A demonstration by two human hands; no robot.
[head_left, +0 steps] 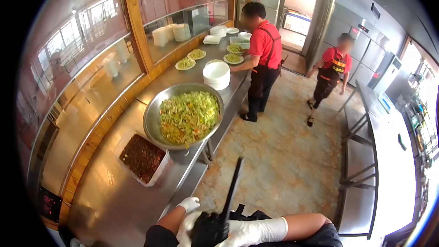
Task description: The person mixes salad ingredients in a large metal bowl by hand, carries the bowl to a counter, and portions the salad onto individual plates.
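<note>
A black two-way radio with a long antenna is close to the camera at the bottom, slightly blurred. My right hand, in a white glove, is wrapped round it, its fingers partly hidden. My left hand, also white-gloved, is curled closed beside the counter edge, with nothing visible in it. Ahead on the steel counter stands a plastic tub of dark red-brown sauce or chili mix. Behind the tub is a large metal bowl heaped with shredded green vegetables.
White bowls are stacked beyond the metal bowl, near plates of greens. A co-worker in red stands at the counter. Another person is on the floor to the right. A steel table runs along the right side.
</note>
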